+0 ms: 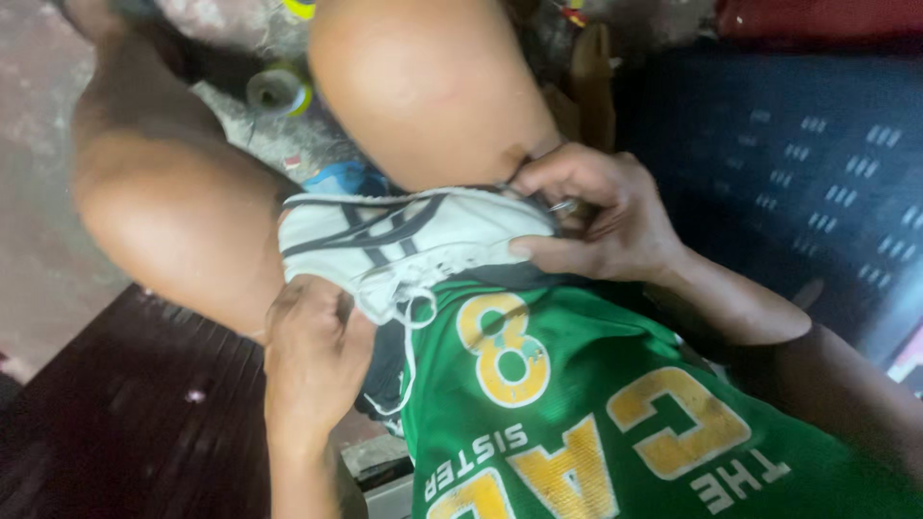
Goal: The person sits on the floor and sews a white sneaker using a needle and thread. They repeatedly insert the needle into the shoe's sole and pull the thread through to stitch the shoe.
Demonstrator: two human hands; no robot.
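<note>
Between the person's bare knees, a white sneaker (404, 235) with dark stripes lies on its side across the lap, its sole edge toward the knees and its loose white laces (399, 288) spilling toward the green jersey (577, 423). At the sneaker's heel end, the right hand (596, 216) is clamped on the shoe: the thumb presses the side nearest the jersey and the fingers curl over the far rim. A small metal tool (562, 205), possibly a needle or awl, shows as a glint between those fingers right at the sneaker's edge; the blur keeps me from telling which. At the toe end of the sneaker, on the side nearer the jersey, the left hand (312, 351) is closed with its fingers tucked up against the shoe's underside and the laces, touching it; whether it pinches a lace or only steadies the shoe I cannot tell. Just beyond the sneaker, in the gap between the knees, a blue object (346, 178) peeks out, too hidden to identify. Farther beyond the sneaker, on the rough grey floor (29, 192), stands a roll of tape (279, 89) with a yellow-green rim. Left of the sneaker and lower in view runs a dark wooden bench (125, 423). Right of the sneaker, past the right hand, a dark blue patterned surface (817, 154) fills the side of the view
</note>
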